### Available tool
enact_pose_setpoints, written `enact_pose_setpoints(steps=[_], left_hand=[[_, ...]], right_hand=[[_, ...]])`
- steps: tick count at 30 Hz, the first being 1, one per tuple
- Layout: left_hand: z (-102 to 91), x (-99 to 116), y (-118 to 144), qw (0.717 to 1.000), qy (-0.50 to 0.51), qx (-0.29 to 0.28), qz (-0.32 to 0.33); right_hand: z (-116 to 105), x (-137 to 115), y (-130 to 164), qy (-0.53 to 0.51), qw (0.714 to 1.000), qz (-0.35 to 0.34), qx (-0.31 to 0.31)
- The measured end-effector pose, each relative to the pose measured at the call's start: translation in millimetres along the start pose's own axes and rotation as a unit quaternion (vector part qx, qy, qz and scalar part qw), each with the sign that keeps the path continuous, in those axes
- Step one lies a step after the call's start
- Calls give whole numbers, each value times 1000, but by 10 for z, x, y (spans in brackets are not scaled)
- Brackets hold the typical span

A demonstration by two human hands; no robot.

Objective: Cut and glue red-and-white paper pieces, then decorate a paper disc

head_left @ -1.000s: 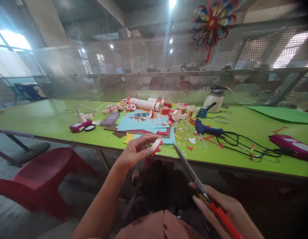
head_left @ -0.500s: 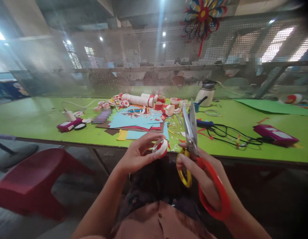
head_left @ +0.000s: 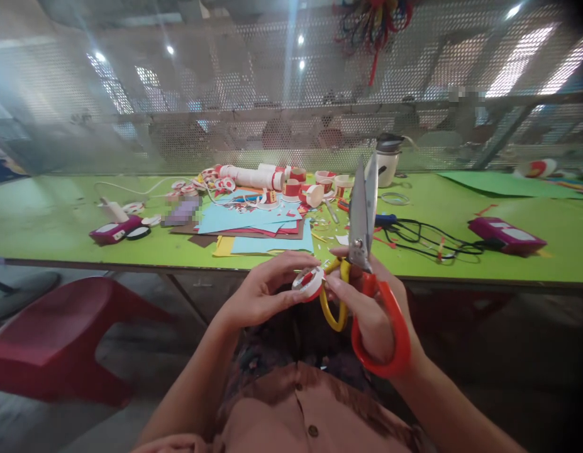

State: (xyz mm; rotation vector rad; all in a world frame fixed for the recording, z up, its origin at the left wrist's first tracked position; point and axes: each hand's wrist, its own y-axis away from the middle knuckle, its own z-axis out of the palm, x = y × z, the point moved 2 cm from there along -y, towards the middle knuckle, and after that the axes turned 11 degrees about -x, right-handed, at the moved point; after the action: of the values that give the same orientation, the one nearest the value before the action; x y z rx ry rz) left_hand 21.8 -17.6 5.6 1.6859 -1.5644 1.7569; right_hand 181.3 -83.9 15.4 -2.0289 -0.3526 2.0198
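My left hand (head_left: 256, 296) is closed on a small white and red roll of tape (head_left: 314, 289), held between thumb and fingers in front of the table edge. In my right hand (head_left: 373, 314) is a pair of large scissors (head_left: 360, 239) with one yellow and one red handle loop. The blades point upward, slightly parted. My right thumb and fingertip meet close to the roll's right edge; whether they grip the tape end is too small to tell.
On the green table (head_left: 253, 259) lie light blue paper sheets (head_left: 244, 220), paper scraps, red and white paper cups (head_left: 291, 189) and a white tube (head_left: 251, 176). A jug (head_left: 388, 167) stands behind. Purple boxes (head_left: 508, 236) lie right and left. A red stool (head_left: 55, 327) stands lower left.
My right hand has moved left with the scissors, bringing its fingertips to the roll of tape. The scissors stand more upright. The view has tilted down and shifted slightly right.
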Motion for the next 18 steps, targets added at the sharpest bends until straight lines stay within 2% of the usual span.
enact_pose_setpoints(steps=[6, 9, 11, 14, 16, 18], left_hand=[[60, -35, -26, 1000, 18, -1, -2], [37, -69, -6, 1000, -12, 17, -15], [-1, -99, 25, 999, 0, 40, -35], [-48, -125, 77, 990, 114, 60, -58], [-68, -111, 105, 975, 204, 69, -54], [-85, -79, 122, 959, 266, 83, -39]], right_hand=[[-13, 12, 21, 31, 999, -13, 15], [-10, -11, 68, 139, 988, -50, 54], [-12, -47, 95, 215, 970, -99, 55], [-86, -103, 80, 263, 956, -125, 44], [-214, -128, 42, 302, 945, -103, 73], [-375, -126, 14, 367, 921, -80, 101]])
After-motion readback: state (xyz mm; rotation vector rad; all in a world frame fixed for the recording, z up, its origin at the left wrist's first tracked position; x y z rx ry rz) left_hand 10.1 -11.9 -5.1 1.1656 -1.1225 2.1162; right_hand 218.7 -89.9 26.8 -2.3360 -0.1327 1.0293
